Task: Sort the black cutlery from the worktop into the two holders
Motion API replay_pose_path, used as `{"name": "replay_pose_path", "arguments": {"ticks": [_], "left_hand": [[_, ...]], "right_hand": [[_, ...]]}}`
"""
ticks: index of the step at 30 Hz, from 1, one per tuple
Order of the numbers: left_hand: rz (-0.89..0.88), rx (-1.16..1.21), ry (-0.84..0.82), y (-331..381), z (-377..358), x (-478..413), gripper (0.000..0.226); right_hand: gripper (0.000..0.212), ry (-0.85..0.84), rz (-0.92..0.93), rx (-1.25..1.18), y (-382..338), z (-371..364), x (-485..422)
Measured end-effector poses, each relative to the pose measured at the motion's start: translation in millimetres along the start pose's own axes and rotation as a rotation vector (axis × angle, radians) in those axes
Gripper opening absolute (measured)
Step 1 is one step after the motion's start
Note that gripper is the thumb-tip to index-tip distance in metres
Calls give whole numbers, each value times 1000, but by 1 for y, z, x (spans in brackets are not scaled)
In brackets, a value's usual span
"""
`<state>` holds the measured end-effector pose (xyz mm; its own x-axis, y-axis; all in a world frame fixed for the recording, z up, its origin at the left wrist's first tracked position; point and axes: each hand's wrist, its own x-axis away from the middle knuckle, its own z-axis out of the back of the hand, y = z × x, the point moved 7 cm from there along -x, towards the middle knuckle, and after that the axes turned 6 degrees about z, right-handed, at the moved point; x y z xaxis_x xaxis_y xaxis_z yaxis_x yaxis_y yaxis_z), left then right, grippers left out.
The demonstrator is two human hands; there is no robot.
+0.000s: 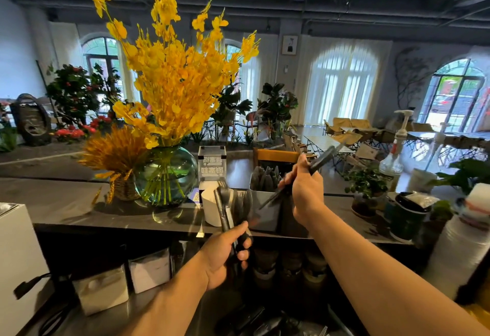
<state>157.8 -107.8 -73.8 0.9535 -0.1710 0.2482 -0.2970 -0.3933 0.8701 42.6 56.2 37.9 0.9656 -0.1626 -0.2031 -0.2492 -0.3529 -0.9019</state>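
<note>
My left hand (228,253) grips a bundle of black cutlery (233,205) by the handles, with fork tines and spoon bowls pointing up. It is in front of a white holder (209,208) on the counter shelf. My right hand (305,189) holds a black spoon (320,162) raised above a grey square holder (267,213), which has several black utensils (265,179) standing in it. More black cutlery (254,322) lies blurred on the lower worktop at the bottom of the view.
A green glass vase (165,174) of yellow flowers stands left of the holders, beside a clear acrylic sign (212,167). Potted plants (366,189), a pump bottle (395,152) and stacked cups (456,250) crowd the right. White boxes (148,269) sit under the shelf.
</note>
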Motion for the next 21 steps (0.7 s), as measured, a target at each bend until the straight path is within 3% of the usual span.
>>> {"name": "replay_pose_path", "arguments": {"ticks": [11, 16, 21], "left_hand": [[-30, 63, 139, 10, 34, -54, 29], [-1, 26, 140, 13, 48, -76, 20], [29, 50, 74, 15, 51, -86, 27]], "right_hand": [[46, -68, 96, 156, 18, -58, -89], [31, -235, 100, 336, 64, -74, -110], [29, -239, 180, 451, 74, -74, -109]]}}
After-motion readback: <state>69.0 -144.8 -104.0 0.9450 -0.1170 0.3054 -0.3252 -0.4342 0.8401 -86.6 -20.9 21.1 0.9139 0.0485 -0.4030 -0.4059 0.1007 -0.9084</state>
